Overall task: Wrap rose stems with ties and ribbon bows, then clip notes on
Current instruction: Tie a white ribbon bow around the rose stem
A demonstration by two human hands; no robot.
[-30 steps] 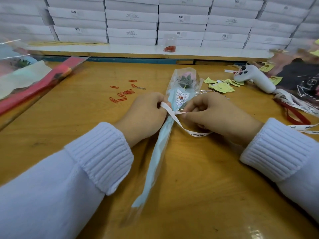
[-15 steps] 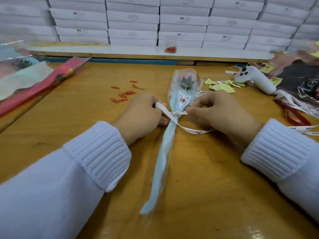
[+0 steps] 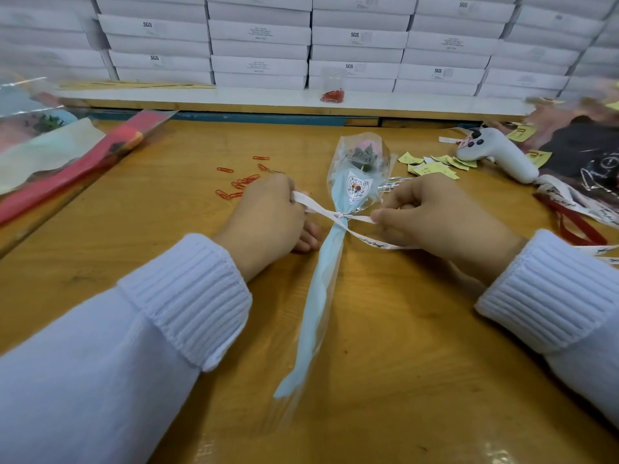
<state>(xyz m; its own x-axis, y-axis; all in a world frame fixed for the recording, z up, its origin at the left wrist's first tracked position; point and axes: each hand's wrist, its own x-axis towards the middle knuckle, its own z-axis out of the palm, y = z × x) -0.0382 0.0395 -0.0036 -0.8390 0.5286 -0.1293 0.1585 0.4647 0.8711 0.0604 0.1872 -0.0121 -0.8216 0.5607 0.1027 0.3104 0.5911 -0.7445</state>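
A pink rose in a clear and light-blue sleeve (image 3: pixel 330 249) lies lengthwise on the wooden table (image 3: pixel 385 380), bloom pointing away from me. A white printed ribbon (image 3: pixel 338 216) is knotted around the stem just below a round sticker. My left hand (image 3: pixel 268 219) grips the ribbon's left end. My right hand (image 3: pixel 435 219) pinches the right end, and a loose tail trails under it. The ribbon is stretched taut between both hands.
Red paper clips (image 3: pixel 239 185) lie scattered left of the rose, with more on the ledge (image 3: pixel 332 96). Yellow notes (image 3: pixel 432 165) and a white handheld tool (image 3: pixel 499 155) sit at the right. More ribbons (image 3: pixel 569 212) and wrapped roses (image 3: pixel 67 155) lie at both sides. White boxes (image 3: pixel 261 41) are stacked behind.
The hands have pulled apart sideways, and the loose ribbon loop has tightened into a small knot on the stem.
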